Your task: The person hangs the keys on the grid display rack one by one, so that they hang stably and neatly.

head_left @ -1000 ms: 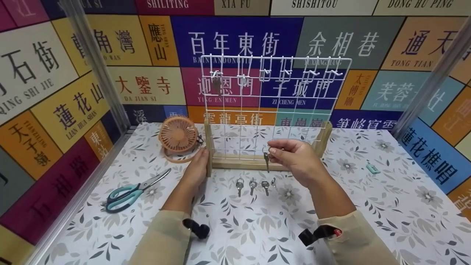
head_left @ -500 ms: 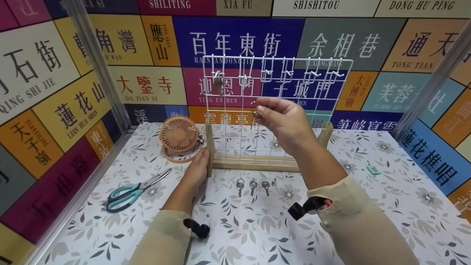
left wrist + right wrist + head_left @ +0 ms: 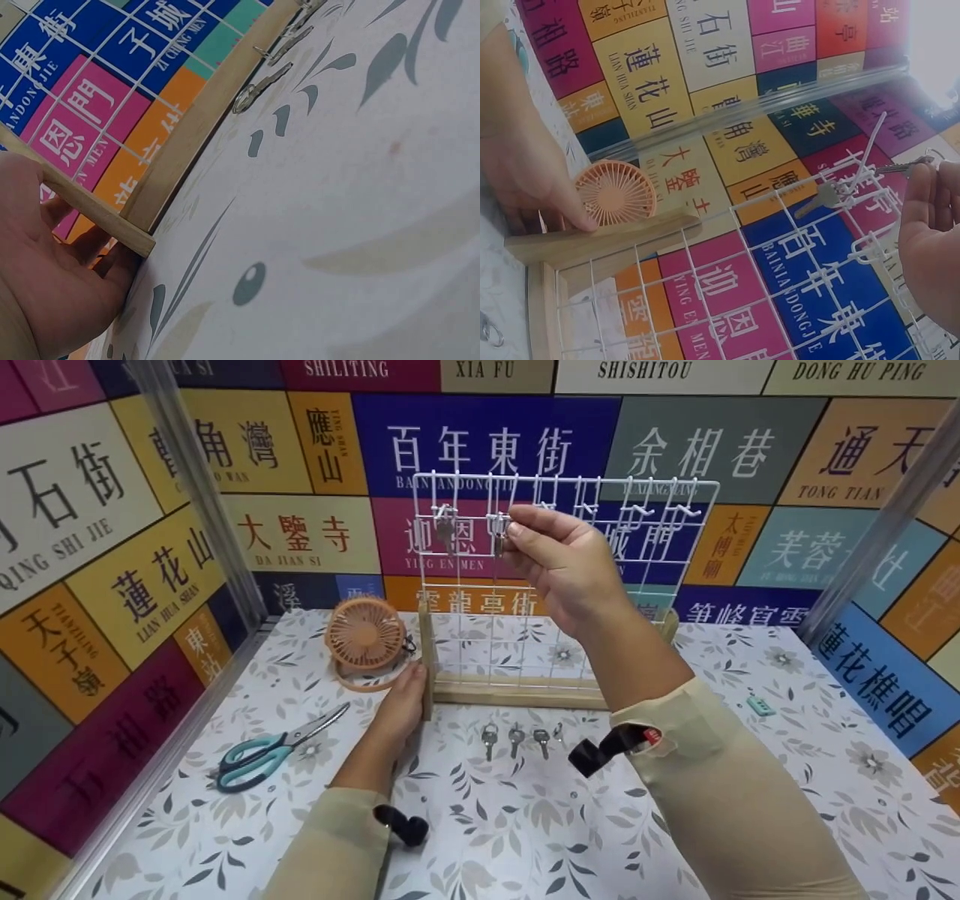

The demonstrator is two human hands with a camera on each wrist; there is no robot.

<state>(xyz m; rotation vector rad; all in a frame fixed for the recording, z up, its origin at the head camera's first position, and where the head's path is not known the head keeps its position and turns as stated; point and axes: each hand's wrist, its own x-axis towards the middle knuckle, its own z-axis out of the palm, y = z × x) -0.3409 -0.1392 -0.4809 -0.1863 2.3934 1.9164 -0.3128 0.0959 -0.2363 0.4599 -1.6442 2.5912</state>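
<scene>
My right hand (image 3: 574,570) pinches a key (image 3: 892,168) by its ring, up at the second hook (image 3: 493,519) from the left of a white wire grid rack (image 3: 570,480). Whether the ring touches that hook, I cannot tell. From the first hook hangs another key (image 3: 445,538). Low on the left side, my left hand (image 3: 401,706) grips the rack's wooden post (image 3: 97,210), its fingers partly behind the wood in the left wrist view. Several keys with rings (image 3: 516,741) lie in a row on the table in front of the rack.
An orange fan (image 3: 365,636) stands just left of the rack, close to my left hand. Teal-handled scissors (image 3: 259,757) lie on the left of the patterned tabletop (image 3: 480,825). A small mint-green object (image 3: 760,704) lies at the right. Printed panels stand behind.
My right hand has lifted the key from low in front of the rack, up and to the left, to the second hook. My left hand has stayed on the post.
</scene>
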